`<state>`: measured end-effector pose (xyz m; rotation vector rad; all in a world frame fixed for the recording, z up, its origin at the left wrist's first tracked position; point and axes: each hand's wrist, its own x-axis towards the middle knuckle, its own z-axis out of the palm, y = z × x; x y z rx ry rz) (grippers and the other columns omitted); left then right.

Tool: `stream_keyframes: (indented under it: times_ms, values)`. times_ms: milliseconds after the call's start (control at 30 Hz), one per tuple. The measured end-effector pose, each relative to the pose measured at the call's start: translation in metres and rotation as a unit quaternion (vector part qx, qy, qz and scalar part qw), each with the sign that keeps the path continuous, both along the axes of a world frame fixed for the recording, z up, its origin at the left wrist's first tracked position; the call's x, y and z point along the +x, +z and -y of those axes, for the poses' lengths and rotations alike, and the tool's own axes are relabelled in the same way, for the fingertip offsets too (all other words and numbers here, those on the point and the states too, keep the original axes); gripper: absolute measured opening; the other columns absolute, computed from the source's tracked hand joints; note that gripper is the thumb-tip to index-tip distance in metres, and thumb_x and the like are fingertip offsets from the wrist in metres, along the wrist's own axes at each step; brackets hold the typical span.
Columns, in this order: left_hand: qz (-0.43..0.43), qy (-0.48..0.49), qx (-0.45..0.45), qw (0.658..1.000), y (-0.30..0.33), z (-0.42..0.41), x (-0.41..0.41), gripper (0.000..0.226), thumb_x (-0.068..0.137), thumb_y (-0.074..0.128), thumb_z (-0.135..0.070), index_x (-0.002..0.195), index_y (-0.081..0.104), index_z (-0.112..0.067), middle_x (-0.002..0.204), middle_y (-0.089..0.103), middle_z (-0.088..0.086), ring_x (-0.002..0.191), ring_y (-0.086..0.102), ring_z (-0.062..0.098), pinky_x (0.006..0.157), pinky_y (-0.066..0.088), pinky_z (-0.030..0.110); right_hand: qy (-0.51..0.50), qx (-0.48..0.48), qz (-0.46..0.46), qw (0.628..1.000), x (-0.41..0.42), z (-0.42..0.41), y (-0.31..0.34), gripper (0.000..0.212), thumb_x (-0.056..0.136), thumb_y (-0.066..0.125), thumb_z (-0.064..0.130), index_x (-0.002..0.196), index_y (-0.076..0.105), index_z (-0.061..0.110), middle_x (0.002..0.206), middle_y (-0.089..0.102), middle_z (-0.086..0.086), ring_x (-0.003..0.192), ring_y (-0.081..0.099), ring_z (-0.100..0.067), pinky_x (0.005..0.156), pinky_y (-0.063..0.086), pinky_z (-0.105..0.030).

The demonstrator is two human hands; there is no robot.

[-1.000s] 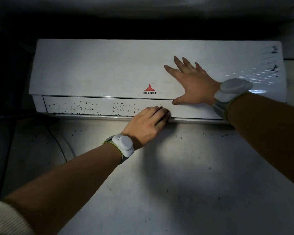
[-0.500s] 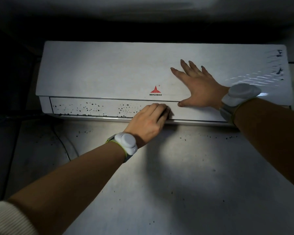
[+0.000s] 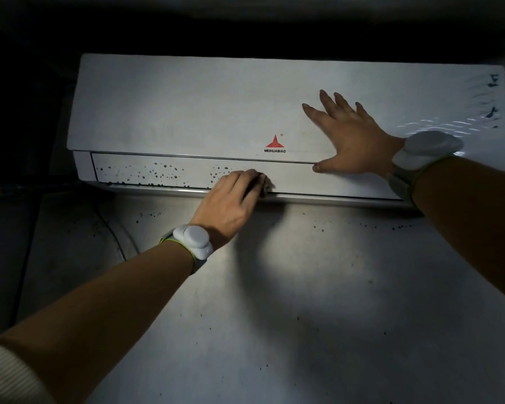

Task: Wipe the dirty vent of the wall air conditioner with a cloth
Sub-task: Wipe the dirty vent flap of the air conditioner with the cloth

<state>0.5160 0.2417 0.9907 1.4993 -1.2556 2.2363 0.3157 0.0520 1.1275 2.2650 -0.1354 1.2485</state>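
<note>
The left hand (image 3: 231,204) reaches up and forward on a bare forearm with a pale ribbed sleeve (image 3: 9,374) pushed back near the elbow, its fingers (image 3: 254,185) held close together, curled slightly and pressed flat, palm down. The right hand (image 3: 350,144) sits higher and to the right, palm flat with its fingers spread wide and the thumb stretched out to the left. Each wrist carries a white rounded device on a band, the left wristband (image 3: 191,242) green-edged, the right wristband (image 3: 426,150) seen closer to the camera.
</note>
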Motion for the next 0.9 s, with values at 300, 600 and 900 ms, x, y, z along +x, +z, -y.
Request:
stream_keyframes:
  times_ms: [300,600,900]
  values:
    - [-0.024,-0.063,0.015,0.998,0.011,0.022,-0.029,0.031,0.101,0.056,-0.005,0.13,0.063,0.004,0.126,0.065,0.024,0.105,0.065,0.042,0.088,0.056,0.048,0.013,0.003,0.007,1.0,0.003,0.006,0.002,0.123,0.072,0.08,0.055,0.16,-0.003,0.039,0.171,-0.013,-0.004,0.157,-0.01,-0.027,0.125,-0.002,-0.052]
    - [-0.012,-0.017,0.037,0.999,0.002,0.014,-0.028,0.033,0.103,0.054,-0.005,0.135,0.061,0.004,0.127,0.066,0.022,0.108,0.065,0.04,0.088,0.055,0.047,0.022,-0.009,0.012,1.0,0.005,0.011,0.003,0.121,0.073,0.079,0.058,0.16,-0.004,0.041,0.171,-0.012,-0.001,0.157,-0.009,-0.026,0.124,-0.003,-0.05]
    - [-0.001,0.027,0.029,0.999,0.002,-0.014,0.004,0.035,0.103,0.052,-0.002,0.137,0.057,0.004,0.129,0.062,0.024,0.105,0.062,0.042,0.088,0.053,0.049,0.036,0.0,0.013,0.999,0.005,0.014,0.003,0.121,0.071,0.079,0.059,0.159,-0.003,0.043,0.171,-0.011,0.001,0.157,-0.009,-0.024,0.125,-0.003,-0.048]
